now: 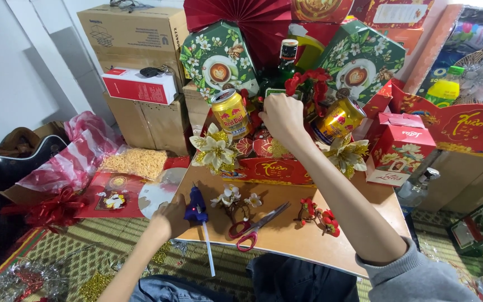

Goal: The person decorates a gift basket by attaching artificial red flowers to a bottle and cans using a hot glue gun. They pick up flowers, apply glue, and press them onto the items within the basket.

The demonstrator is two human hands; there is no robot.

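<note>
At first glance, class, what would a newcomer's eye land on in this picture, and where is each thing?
The packed gift basket at the centre back draws the eye, with gold cans, a green bottle and floral boxes. The right hand reaches into its middle. At lower left, the left hand rests by a blue glue gun, beside red scissors on the board.

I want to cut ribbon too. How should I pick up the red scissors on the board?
Take the red scissors by their looped handles, the end nearest the person. The blades point up and right, away from you, so reach in from the board's near edge, between the blue glue gun and the red flower sprig.
</note>
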